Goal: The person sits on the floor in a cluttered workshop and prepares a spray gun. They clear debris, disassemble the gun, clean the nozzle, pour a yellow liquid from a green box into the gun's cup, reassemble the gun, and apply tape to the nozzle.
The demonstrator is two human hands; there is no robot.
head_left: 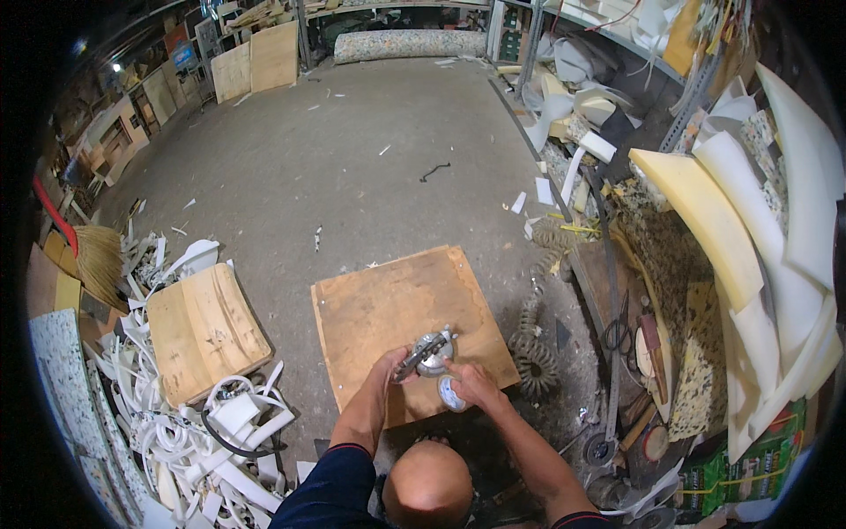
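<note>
My left hand (391, 363) is closed around the dark handle of a metal tool with a rounded silver body, which looks like a spray gun (432, 353). It is held over the near part of a square wooden board (401, 295). My right hand (476, 384) is at the other side of the tool, its index finger reaching to the silver body. Against the right hand's fingers is a round, white-faced container (452, 394), tilted over the board's near edge. The right thumb and the underside of the container are hidden.
White foam offcuts (238, 423) and a wooden slab (207, 331) lie to the left, by a straw broom (97, 260). A coiled hose (533, 357), scissors (617, 331) and upright foam sheets (705, 220) are on the right. A speckled foam roll (410, 46) lies at the back.
</note>
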